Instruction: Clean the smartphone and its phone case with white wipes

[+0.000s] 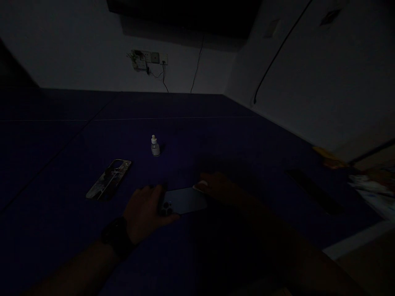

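A smartphone point(187, 200) lies back side up on the dark blue surface, its camera cluster toward the left. My left hand point(146, 209), with a dark watch on the wrist, grips the phone's camera end between thumb and fingers. My right hand point(217, 187) is closed on a small white pad point(200, 185), which is at the phone's far right corner. Whether the pad is cloth, cotton or paper is too dim to tell. A phone case point(109, 179) with a dark printed pattern lies to the left. Beyond the phone, a small dropper bottle point(155, 147) with a white top stands upright.
The blue surface point(197, 135) reaches back to a pale wall with sockets point(149, 58) and hanging cables. On the right lies a long dark object point(313, 190), probably a remote or keyboard, too dark to name. Light-coloured items point(370, 191) pile up at the right edge.
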### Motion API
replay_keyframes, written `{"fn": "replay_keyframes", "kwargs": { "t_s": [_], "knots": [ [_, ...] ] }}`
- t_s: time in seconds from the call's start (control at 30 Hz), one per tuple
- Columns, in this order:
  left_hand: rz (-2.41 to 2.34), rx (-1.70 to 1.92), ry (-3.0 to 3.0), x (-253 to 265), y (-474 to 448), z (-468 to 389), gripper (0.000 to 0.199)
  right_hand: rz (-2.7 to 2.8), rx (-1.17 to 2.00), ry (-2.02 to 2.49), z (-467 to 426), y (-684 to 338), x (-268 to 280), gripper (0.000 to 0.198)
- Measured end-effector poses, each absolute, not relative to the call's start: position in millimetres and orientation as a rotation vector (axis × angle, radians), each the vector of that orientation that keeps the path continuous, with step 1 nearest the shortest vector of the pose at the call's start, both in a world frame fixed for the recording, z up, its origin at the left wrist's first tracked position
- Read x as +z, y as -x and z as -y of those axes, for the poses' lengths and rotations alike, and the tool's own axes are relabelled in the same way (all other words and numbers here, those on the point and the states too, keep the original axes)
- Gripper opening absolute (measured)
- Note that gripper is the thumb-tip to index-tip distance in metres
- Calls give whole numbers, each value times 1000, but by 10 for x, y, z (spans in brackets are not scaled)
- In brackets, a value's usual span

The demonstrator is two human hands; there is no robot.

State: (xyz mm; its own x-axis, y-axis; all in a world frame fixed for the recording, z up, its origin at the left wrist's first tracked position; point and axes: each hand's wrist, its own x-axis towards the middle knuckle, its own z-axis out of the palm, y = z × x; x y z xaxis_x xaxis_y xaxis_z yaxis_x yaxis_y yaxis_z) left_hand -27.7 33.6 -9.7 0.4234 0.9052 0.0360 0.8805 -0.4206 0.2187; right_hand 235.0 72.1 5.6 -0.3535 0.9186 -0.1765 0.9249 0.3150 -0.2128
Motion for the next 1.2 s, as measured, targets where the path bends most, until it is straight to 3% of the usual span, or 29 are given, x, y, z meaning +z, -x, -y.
{"fn": "replay_keyframes", "kwargs": {
  "t_s": [0.3, 0.5, 0.7, 0.9, 1.1, 1.2],
  "knots": [
    [-1577, 262, -2491, -88, 283, -335, 72, -2496, -471, -1653, -559, -2427, 79, 39],
    [-1577, 270, -2501, -113, 292, -339, 73, -2480, -278, -1715, -637, -2328, 103, 35],
    [-1587, 245, -2497, -108, 284, -341, 73, -2559, -715, -1468, -591, -2440, 181, 28],
    [-1605, 206, -2489, -72, 270, -336, 69, -2463, -386, -1756, -706, -2384, 92, 42],
    [-1612, 188, -2486, -82, 264, -333, 71, -2583, -818, -1392, -625, -2428, 212, 23],
    [-1599, 203, -2483, -84, 261, -338, 72, -2578, -722, -1541, -648, -2421, 190, 27]
  ]
}}
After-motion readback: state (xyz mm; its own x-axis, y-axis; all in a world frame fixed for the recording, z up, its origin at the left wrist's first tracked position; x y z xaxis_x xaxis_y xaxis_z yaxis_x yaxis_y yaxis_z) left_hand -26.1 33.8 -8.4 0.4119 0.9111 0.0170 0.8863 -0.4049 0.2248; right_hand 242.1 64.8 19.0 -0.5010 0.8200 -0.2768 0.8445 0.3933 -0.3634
